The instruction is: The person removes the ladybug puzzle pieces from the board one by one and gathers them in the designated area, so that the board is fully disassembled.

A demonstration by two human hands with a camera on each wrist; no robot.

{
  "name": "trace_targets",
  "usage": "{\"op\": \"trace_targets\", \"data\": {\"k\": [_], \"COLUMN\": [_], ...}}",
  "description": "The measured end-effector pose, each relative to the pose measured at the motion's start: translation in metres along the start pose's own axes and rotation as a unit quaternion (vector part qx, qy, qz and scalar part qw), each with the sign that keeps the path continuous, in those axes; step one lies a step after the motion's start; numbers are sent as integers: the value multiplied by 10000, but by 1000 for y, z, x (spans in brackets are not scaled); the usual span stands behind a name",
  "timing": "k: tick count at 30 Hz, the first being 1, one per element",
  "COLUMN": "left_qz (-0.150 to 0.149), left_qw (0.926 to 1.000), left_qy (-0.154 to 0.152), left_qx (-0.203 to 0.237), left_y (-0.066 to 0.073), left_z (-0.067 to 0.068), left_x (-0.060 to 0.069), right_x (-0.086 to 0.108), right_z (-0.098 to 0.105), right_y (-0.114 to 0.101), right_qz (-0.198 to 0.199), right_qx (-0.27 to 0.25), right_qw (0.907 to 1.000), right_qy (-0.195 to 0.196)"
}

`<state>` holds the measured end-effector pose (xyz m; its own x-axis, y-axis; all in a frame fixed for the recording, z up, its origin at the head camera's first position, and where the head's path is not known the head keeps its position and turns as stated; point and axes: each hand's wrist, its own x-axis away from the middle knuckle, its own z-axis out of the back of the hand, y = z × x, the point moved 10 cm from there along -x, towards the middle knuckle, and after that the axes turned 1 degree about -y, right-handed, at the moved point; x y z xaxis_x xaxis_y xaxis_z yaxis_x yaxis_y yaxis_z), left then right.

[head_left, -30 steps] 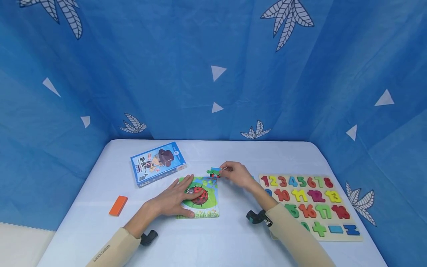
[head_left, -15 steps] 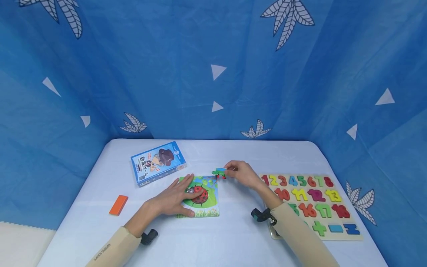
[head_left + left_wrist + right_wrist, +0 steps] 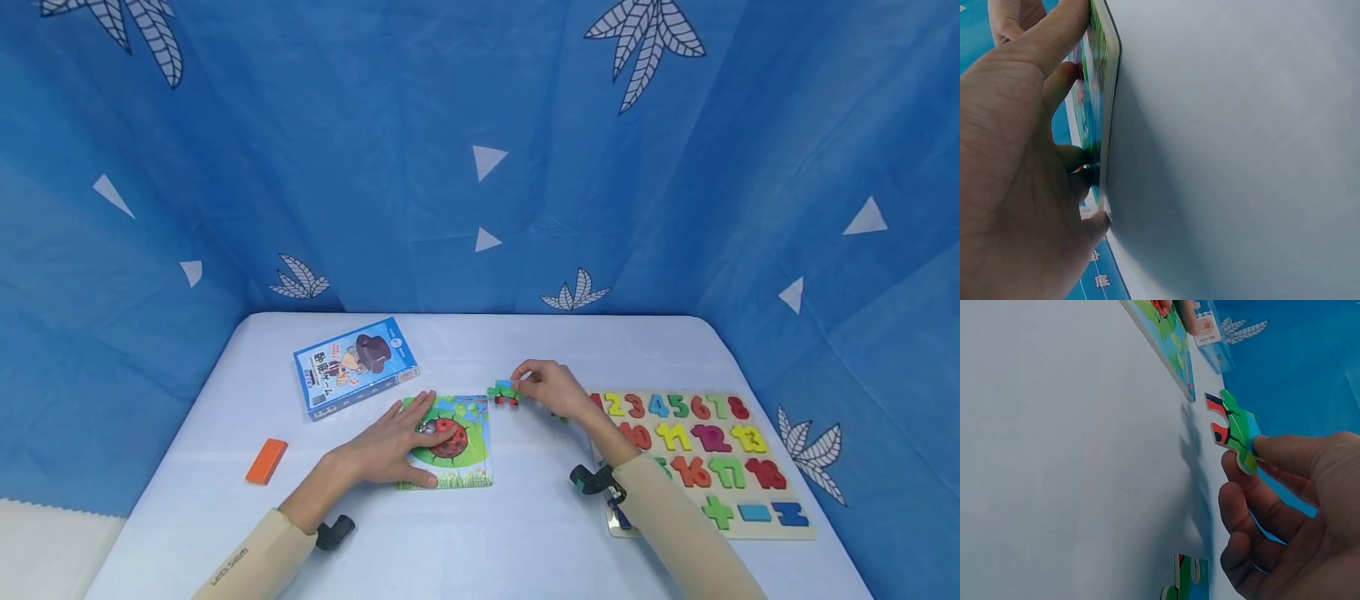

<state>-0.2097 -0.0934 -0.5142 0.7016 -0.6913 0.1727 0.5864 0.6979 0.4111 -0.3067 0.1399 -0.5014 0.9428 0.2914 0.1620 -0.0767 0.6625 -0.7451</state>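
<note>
A ladybug puzzle board (image 3: 468, 467) lies flat near the middle of the white table. My left hand (image 3: 393, 446) rests spread across its left part, fingers extended, with the thumb near the lower edge. Just past the board's upper right corner, my right hand (image 3: 551, 392) pinches a puzzle piece (image 3: 1238, 431) by one edge between thumb and fingers. The piece is green, blue, red and black, and is held above the table, apart from the board. Another puzzle piece (image 3: 1191, 581) lies on the table below the right hand, mostly hidden by the forearm in the head view.
A blue game box (image 3: 356, 367) stands behind the left hand. An orange block (image 3: 266, 462) is on the left of the table. To the right lies a wooden number board (image 3: 705, 492) with colourful numerals, partly covered by the right forearm. Blue cloth (image 3: 480, 167) surrounds the table.
My right hand has moved to the right with the puzzle piece, away from the board's upper right corner. The left hand has stayed on the board.
</note>
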Motion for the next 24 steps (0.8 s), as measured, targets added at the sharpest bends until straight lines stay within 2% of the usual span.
{"op": "trace_targets", "data": {"k": [10,18,24], "left_qz": [-36,-60,-50], "left_qw": [10000,10000,10000], "left_qy": [32,49,61], "left_qx": [-32,-35,-33], "left_y": [0,0,-1], "left_z": [0,0,-1], "left_x": [0,1,1], "right_x": [-1,-1,-2], "right_z": [7,10,9], "right_y": [7,9,13], "right_qz": [-30,284,253], "right_qx": [451,687,760], "right_qw": [9989,9966,9957], "right_qy": [-144,-362,-475]}}
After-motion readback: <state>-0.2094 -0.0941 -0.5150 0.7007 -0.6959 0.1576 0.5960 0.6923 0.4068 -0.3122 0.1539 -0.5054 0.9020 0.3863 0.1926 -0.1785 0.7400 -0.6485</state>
